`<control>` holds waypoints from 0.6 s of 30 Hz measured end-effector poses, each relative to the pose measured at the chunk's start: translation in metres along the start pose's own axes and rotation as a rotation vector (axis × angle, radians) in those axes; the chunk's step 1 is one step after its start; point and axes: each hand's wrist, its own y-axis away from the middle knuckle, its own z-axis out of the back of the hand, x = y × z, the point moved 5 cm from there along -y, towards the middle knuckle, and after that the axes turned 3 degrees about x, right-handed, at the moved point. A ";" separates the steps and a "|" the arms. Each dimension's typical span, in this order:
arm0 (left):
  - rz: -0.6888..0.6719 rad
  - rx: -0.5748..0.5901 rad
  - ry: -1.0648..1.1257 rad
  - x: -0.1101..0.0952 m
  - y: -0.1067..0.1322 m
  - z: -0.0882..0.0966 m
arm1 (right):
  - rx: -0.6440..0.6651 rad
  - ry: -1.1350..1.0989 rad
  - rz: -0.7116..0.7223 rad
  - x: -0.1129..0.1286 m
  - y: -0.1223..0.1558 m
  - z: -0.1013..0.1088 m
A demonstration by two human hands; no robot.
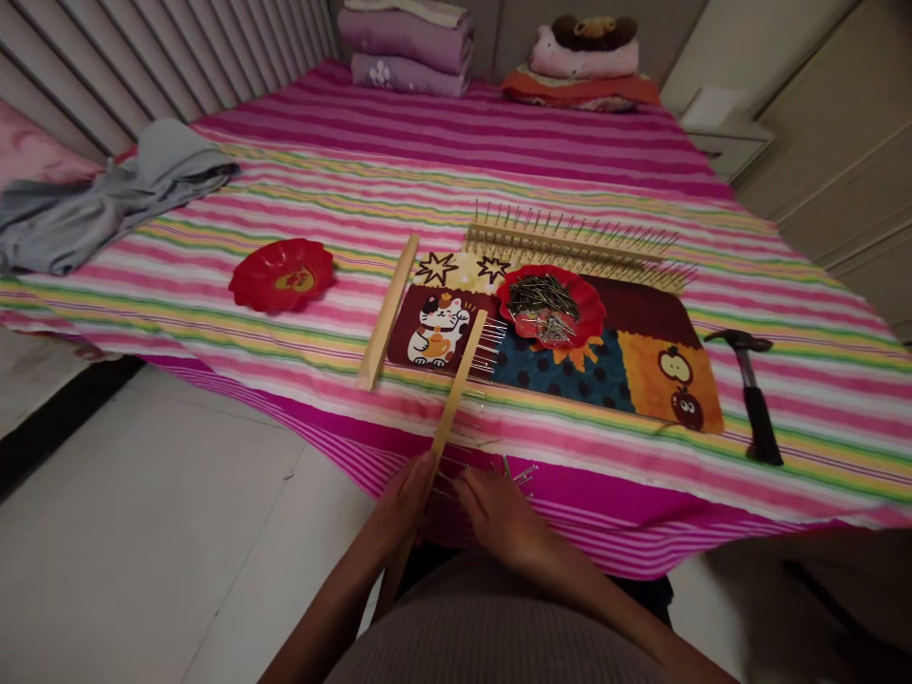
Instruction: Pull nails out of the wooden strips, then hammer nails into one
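My left hand (pixel 409 494) is wrapped round a narrow wooden strip (pixel 460 385), which runs from my lap up onto the cloth mat (pixel 570 380). A row of thin nails (pixel 488 347) sticks out of the strip's right side. Close to the strip's lower part, my right hand (pixel 505 513) is closed, with a bunch of loose nails (pixel 523 473) poking out beyond its fingers. Its fingertips are near the strip; whether they touch a nail in it I cannot tell. A red scalloped dish (pixel 598 328) full of nails (pixel 545 304) sits on the mat.
Left of the mat lies a bare wooden strip (pixel 389 318), then another red dish (pixel 281 275). Nail-studded strips (pixel 570 242) lie behind the mat. A black-handled hammer (pixel 755 399) is at right. Grey clothing (pixel 106 199) and folded towels (pixel 409 47) rest on the bed.
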 end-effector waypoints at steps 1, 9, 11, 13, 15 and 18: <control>0.005 -0.009 0.002 0.001 0.000 0.000 | 0.030 0.036 0.003 0.000 0.000 -0.001; 0.009 0.026 0.069 -0.007 0.008 -0.007 | 0.200 0.417 0.007 0.012 -0.002 0.003; 0.002 0.033 0.078 -0.009 0.008 -0.005 | 0.205 0.441 0.029 0.013 0.004 0.003; -0.006 0.007 0.104 -0.012 0.006 0.005 | 0.198 0.446 0.053 0.006 0.013 0.002; 0.019 -0.091 0.181 -0.014 0.006 0.022 | 0.158 0.418 0.070 -0.007 0.023 0.002; 0.051 -0.149 0.252 -0.019 0.007 0.040 | 0.001 0.363 -0.027 -0.036 0.031 0.009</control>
